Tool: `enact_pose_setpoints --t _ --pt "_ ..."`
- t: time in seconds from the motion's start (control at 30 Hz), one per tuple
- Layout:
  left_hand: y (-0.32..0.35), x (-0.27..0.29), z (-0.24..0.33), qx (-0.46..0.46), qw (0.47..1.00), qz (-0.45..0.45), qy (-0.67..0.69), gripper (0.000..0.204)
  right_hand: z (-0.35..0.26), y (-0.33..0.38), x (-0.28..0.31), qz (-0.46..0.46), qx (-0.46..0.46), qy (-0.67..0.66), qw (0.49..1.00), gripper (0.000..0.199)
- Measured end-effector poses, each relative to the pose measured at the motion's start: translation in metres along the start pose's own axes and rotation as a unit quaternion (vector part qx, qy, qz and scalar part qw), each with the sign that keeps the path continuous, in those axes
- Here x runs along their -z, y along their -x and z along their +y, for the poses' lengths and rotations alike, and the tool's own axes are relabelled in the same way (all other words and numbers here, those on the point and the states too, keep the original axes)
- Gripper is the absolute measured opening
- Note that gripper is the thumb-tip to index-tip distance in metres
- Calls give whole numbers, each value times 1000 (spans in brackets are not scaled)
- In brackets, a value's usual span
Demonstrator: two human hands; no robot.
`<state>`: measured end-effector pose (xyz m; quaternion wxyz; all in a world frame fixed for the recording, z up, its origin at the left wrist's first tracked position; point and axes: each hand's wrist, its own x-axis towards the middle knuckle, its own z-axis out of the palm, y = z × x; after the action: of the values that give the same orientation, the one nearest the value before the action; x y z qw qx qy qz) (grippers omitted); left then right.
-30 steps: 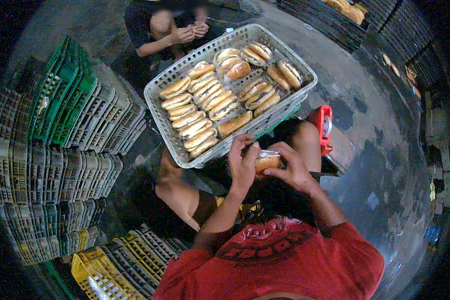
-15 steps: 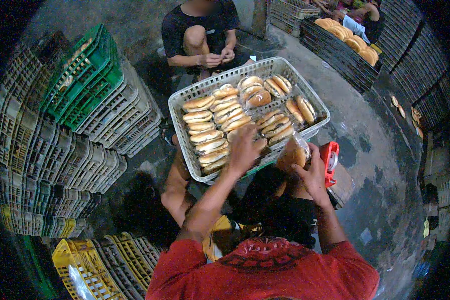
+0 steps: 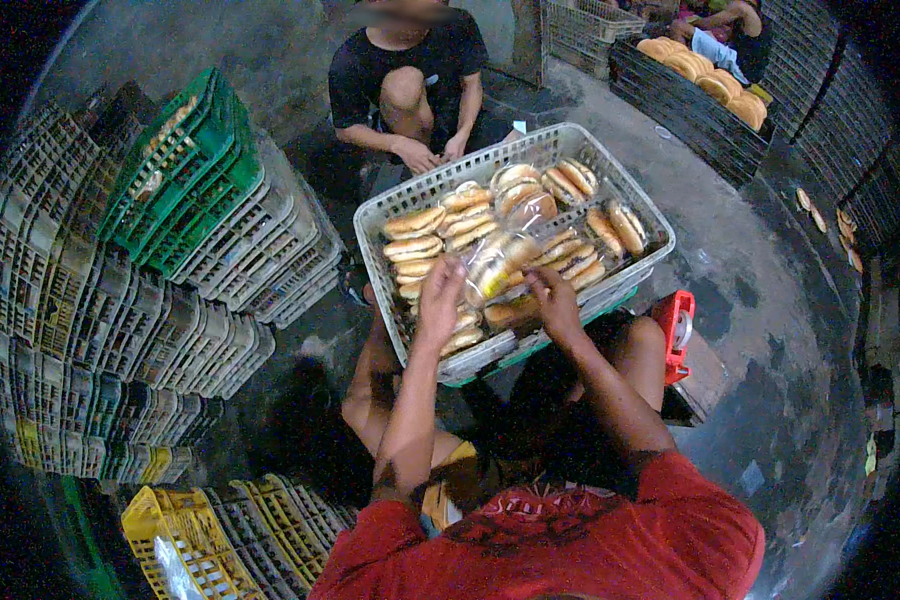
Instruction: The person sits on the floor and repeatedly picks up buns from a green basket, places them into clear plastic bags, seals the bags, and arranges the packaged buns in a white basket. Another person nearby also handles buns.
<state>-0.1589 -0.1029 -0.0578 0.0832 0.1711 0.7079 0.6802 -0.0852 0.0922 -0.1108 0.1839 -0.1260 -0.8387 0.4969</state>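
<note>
A large grey plastic crate (image 3: 661,222) tilts before me, holding rows of split, filled buns (image 3: 413,223). Over its middle, a clear plastic bag with buns inside (image 3: 492,268) is between my hands. My left hand (image 3: 440,300) is closed on the bag's left side, thumb and fingers pressed together. At the bag's right side, my right hand (image 3: 555,303) pinches its edge, the fingertips partly hidden. Bagged buns (image 3: 522,190) lie at the crate's far side, beside loose bun pairs (image 3: 570,180). A red tape dispenser (image 3: 679,335) stands right of my knee.
Tall stacks of grey crates (image 3: 240,250) rise at the left, with green crates (image 3: 185,180) on top. A yellow crate (image 3: 180,540) stands at lower left. Across from me a person (image 3: 400,90) squats. Round breads (image 3: 705,75) fill a dark crate at the far right.
My right hand has moved left from beside the crate to over it, carrying the bag. My left hand has come from among the buns to the bag. The squatting person's hands have lowered.
</note>
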Motion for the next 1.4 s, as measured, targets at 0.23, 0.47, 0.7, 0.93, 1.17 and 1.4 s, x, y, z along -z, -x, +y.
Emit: enact_pose_setpoints --t 0.23,0.47,0.7,0.93,1.17,1.4 --pt "83 -57 8 33 989 -78 121 80 -36 48 26 -57 -123 -137 981 36" --pt "97 -61 -6 45 924 -53 375 70 -39 49 53 -59 -129 -308 941 32" --pt "112 -52 13 51 982 -12 179 43 -35 71 40 -50 -14 -111 992 29" --pt "107 -41 18 -32 970 -62 232 22 -31 91 33 -220 -187 -146 946 25" --pt "108 -62 42 -15 991 107 75 5 -69 83 49 -161 101 -135 972 24" --pt "100 -52 17 72 980 56 179 6 -58 87 38 -133 -29 -256 957 19"
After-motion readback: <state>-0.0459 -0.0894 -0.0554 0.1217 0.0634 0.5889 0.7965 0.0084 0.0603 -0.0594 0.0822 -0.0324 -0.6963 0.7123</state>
